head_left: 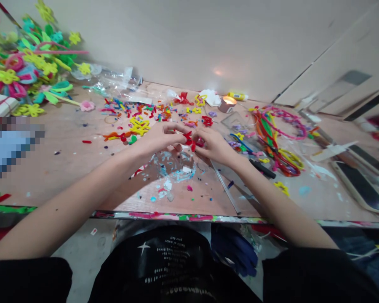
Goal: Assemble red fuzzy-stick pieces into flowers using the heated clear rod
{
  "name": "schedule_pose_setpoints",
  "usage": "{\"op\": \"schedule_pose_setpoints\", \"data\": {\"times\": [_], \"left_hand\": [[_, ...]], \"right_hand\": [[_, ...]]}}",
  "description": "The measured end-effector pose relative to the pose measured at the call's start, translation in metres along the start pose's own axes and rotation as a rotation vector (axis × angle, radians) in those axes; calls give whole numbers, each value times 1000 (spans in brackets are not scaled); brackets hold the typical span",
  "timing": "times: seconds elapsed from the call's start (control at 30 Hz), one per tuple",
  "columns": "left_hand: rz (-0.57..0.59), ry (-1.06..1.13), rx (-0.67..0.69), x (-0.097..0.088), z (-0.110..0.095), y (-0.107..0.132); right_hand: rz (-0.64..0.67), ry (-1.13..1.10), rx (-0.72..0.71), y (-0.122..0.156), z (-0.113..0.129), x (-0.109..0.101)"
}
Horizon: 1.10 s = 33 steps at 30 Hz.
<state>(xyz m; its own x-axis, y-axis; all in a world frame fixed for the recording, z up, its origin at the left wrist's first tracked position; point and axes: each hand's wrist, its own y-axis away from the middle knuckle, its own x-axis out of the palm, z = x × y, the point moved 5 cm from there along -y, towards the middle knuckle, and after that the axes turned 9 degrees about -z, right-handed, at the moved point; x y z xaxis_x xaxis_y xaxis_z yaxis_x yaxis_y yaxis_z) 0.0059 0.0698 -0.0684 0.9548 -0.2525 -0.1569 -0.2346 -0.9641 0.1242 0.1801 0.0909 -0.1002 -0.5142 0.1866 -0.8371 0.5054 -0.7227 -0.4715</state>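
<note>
Over the middle of the table, both my hands meet at a small red pipe-cleaner shape with petal-like loops. My left hand pinches it from the left between thumb and forefinger. On the other side, my right hand has its fingers closed at the shape's right edge. Fingers cover part of it, so its full form is hidden. Just behind the hands lie red bent pieces. Yellow pipe-cleaner shapes rest beyond my left hand. Beneath, the tabletop carries bluish dried smears.
A lit candle burns near the wall, with a yellow glue stick behind it. Bundled pipe cleaners lie right, beyond a black tool. A phone sits far right. Fuzzy flowers pile up at the left.
</note>
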Motion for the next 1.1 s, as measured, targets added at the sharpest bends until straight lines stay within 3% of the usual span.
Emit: {"op": "schedule_pose_setpoints", "data": {"times": [0.2, 0.43, 0.77, 0.83, 0.9, 0.97, 1.03, 1.1], "left_hand": [[11, -2, -9, 2, 1, 2], [9, 16, -42, 3, 1, 2], [0, 11, -44, 2, 4, -1], [-2, 21, -34, 2, 4, -1], [-17, 32, -27, 0, 2, -1], [-35, 27, -31, -1, 1, 0], [-43, 20, -28, -2, 1, -1], [-37, 19, -11, -2, 0, -1]], "right_hand": [[-174, -37, 100, 1, -9, -21], [-224, -104, 161, 1, -4, -39], [63, -20, 58, 8, -3, -15], [84, 38, 41, 10, -2, -19], [-17, 61, 64, 12, 4, -37], [-218, 13, 143, 19, 21, -63], [-411, -126, 246, 31, 50, -86], [-476, -401, 317, 44, 89, -95]]}}
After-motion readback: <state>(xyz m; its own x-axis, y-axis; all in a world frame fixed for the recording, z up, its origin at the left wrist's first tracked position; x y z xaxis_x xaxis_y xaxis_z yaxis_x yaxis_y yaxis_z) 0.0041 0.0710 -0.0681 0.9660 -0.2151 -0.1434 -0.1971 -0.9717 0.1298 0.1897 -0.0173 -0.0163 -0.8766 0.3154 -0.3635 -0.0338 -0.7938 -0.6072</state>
